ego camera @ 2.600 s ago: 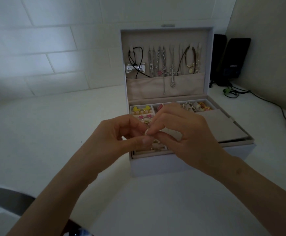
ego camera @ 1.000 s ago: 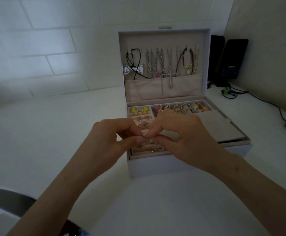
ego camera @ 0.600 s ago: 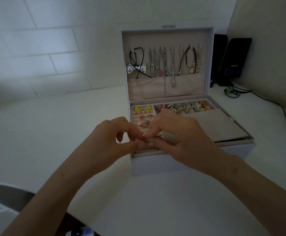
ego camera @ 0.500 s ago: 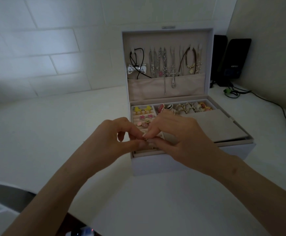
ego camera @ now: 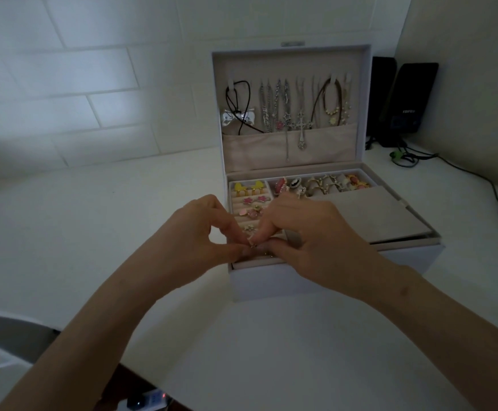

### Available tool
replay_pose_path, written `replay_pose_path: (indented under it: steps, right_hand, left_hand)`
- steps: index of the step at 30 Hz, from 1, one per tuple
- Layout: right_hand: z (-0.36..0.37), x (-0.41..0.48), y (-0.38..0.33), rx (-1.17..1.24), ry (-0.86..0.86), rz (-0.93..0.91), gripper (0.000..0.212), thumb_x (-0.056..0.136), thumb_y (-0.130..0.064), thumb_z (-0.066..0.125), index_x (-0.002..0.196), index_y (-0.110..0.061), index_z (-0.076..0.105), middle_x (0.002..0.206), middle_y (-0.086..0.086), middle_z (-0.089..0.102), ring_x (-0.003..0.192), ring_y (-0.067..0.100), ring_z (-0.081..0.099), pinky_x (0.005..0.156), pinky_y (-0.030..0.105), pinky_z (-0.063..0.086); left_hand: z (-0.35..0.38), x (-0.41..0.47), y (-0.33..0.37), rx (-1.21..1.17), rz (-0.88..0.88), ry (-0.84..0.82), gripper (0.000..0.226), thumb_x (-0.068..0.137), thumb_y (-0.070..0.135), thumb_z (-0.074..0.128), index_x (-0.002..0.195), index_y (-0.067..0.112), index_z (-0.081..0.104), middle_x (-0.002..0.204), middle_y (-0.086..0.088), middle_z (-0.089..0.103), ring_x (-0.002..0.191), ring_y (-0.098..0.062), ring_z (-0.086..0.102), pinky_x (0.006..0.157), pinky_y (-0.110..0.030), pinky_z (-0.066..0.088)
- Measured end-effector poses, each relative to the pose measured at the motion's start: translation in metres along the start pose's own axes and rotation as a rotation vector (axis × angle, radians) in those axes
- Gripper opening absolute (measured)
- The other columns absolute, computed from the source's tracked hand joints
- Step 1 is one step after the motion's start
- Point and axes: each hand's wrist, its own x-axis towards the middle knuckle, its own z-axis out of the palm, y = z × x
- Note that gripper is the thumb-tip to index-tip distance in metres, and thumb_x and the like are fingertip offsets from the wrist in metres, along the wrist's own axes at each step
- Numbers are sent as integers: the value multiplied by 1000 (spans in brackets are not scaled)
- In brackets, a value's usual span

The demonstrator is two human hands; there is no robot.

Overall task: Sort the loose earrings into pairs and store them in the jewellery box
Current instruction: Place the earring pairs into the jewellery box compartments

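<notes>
White counter (ego camera: pixel 123 232) lies bare on the left, under a tiled wall. Moving right, the left hand (ego camera: pixel 194 241) and right hand (ego camera: pixel 307 241) meet fingertip to fingertip over the front slots of the open box (ego camera: pixel 316 280), both pinched on a tiny glinting earring (ego camera: pixel 253 246) (too small to make out its shape). Compared with a few seconds ago the hands have sunk from above the tray to its front edge, and in the last half second they have hardly shifted; I judge the piece is being seated in a slot, or its back fitted. Behind the fingers the left column already holds pairs: yellow studs (ego camera: pixel 248 186), pink stars (ego camera: pixel 253 199), pink rounds (ego camera: pixel 250 212). Rings (ego camera: pixel 322 185) fill the back row to the right, a grey flap (ego camera: pixel 372 215) covers the right half, and necklaces (ego camera: pixel 289 114) hang in the lid. Further right stand speakers (ego camera: pixel 402 99) and a cable (ego camera: pixel 464 173), well apart. Only the hands themselves block the view of the slot; dim light makes the small parts hard to read.
</notes>
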Motion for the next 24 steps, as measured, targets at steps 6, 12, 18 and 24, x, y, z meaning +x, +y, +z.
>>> replay_pose_path:
  steps: [6,12,18,24]
  right_hand:
    - [3,1,-1,-25,-24,22,7,68,2,68,70,-5,68,72,5,64,71,10,52,66,25,45]
    - [3,1,-3,-79,-90,48,13,69,3,62,71,-7,69,75,3,63,76,10,51,69,20,42]
    - [-5,1,-3,-55,-167,66,15,73,-2,62,74,-10,74,76,3,60,76,6,46,67,18,40]
    - [-6,2,-4,-40,-168,76,13,71,-3,64,74,-10,74,74,3,63,75,7,48,66,18,41]
  left_hand:
    - [-2,5,8,209,-34,-47,12,73,29,74,71,30,63,89,11,47,75,1,39,62,-12,31]
    - [1,-1,16,406,9,12,8,80,35,66,77,35,58,86,15,41,87,-8,37,66,-21,31]
    - [-10,-18,11,351,142,185,23,85,17,53,87,37,64,85,19,42,83,-8,39,65,-12,30]
    - [-6,-27,0,509,383,117,52,57,-9,48,85,28,72,90,4,55,76,-9,31,64,-14,25]
